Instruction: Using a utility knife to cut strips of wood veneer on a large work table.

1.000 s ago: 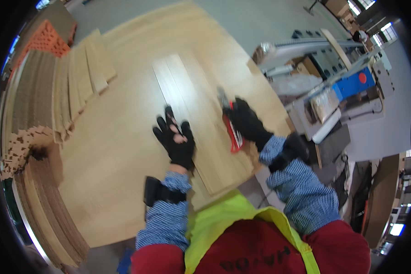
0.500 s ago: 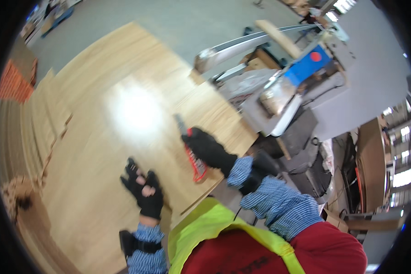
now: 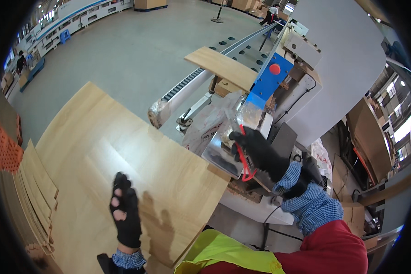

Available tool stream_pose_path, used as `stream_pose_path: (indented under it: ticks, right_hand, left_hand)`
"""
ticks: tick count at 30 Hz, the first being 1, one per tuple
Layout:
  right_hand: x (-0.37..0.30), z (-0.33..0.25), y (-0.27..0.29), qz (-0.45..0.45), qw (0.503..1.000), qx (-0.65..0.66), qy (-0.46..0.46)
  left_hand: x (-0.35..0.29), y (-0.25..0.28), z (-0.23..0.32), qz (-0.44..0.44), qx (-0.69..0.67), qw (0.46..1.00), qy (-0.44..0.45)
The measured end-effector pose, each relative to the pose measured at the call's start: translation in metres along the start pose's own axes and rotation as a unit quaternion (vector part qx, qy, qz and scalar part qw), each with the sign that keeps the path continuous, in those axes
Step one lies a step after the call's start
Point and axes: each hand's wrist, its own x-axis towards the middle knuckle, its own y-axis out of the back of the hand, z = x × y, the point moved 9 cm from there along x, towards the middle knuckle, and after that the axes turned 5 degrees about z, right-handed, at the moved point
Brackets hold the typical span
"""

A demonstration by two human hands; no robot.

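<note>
In a black glove, my right hand point(image 3: 259, 150) is closed round a red utility knife point(image 3: 245, 165), whose grey blade points up and away. That hand is off to the right of the wood-grain panels, in front of the machine. My left hand point(image 3: 125, 208), in a black glove with worn patches baring the skin, is open with fingers stretched out and holds nothing. It is over the pale wood-grain panel point(image 3: 169, 169), with its shadow falling to the right. Whether it touches the panel I cannot tell.
A machine with a blue panel and red button point(image 3: 274, 69) stands to the right. A loose board point(image 3: 221, 66) lies across its rail point(image 3: 180, 93). More stacked panels point(image 3: 32, 196) and an orange perforated object point(image 3: 7, 147) are at the left. People are far off at the back.
My right hand has moved right with the knife, from over the panel to in front of the machine. My left hand stays over the panel. The view has turned, showing more floor and machinery.
</note>
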Motion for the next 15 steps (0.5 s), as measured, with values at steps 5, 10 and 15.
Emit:
stream_pose_path:
  ticks: [5,10,15]
  right_hand:
    - [0.092,-0.049,0.059,0.035,0.927,-0.250,0.276]
    - [0.228,-0.073,0.113,0.101,0.734,-0.568,0.357]
    - [0.310,-0.050,0.106,0.040,0.915,-0.321,0.242]
  left_hand:
    - [0.040,-0.118,-0.032,-0.104,-0.093,0.986,0.092]
    - [0.069,-0.208,-0.089,-0.144,-0.159,0.975,0.061]
    - [0.095,-0.228,-0.140,-0.070,-0.163,0.980,0.095]
